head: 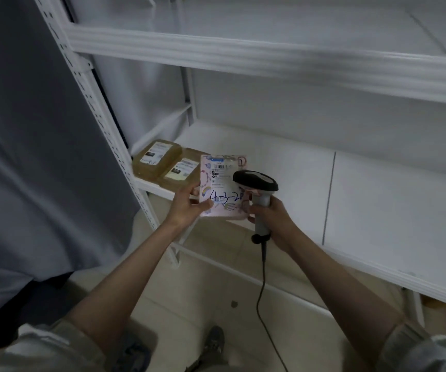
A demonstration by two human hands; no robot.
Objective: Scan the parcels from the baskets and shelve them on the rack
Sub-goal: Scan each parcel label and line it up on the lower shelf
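i am holding a pink parcel [223,185] label-up in my left grip [187,206] while my right grip [268,214] is clenching the scanner [256,183], aiming at its barcode.

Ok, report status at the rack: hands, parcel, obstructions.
Left hand holds pink parcel. Right hand has grip on scanner, head over the label. Two brown parcels already on shelf; nothing blocking.

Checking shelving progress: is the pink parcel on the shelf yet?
No, the left hand holds the pink parcel in front of the shelf.
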